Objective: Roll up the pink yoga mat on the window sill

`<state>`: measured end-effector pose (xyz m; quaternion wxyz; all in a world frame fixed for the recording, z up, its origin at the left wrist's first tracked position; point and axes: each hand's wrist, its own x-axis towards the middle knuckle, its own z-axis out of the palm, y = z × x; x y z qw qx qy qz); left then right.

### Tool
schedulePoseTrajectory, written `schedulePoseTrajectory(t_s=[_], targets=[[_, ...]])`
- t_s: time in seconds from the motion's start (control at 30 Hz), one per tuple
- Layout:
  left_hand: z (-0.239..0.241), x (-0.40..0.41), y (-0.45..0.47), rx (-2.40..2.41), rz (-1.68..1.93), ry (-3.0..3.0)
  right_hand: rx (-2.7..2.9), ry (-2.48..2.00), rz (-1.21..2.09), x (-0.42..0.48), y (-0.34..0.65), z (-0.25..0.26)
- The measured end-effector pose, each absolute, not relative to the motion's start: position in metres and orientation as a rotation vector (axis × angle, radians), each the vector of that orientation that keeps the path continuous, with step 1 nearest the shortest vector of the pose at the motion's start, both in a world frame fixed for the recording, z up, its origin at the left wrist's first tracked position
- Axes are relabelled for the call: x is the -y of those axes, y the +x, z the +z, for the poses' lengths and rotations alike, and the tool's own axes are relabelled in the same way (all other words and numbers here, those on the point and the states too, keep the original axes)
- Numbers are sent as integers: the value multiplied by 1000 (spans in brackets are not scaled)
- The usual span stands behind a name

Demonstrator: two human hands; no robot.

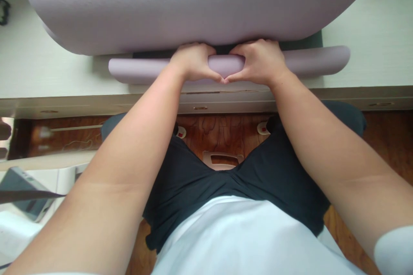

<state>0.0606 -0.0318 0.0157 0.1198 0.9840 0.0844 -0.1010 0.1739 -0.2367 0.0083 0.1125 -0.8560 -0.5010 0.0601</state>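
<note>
A pale lilac mat [180, 4] lies on a white desk [371, 43], its near end wound into a tight roll [309, 61] along the desk's front edge. My left hand [192, 62] and my right hand [260, 62] are side by side on the middle of the roll. Both have their fingers curled over its top and thumbs tucked under it, the thumbs touching each other. The unrolled part of the mat spreads away from me and hides most of the desk top. A dark surface shows just behind the roll.
The desk's front edge [97, 103] runs across the view with a wooden floor [222, 131] below it. A dark seat cushion [350, 116] is under me. Grey and white objects [22, 189] stand at the lower left. A black item [4, 10] sits at the far left.
</note>
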Motion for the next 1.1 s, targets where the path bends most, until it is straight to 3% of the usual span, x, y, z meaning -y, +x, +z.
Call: schedulePoseTrajectory(t_s=[0.6, 1.1], targets=[[20, 36, 59, -354, -318, 2874, 1417, -2570, 94, 237, 164, 8], [13, 35, 55, -341, -308, 2821, 1455, -2556, 276, 237, 171, 14]])
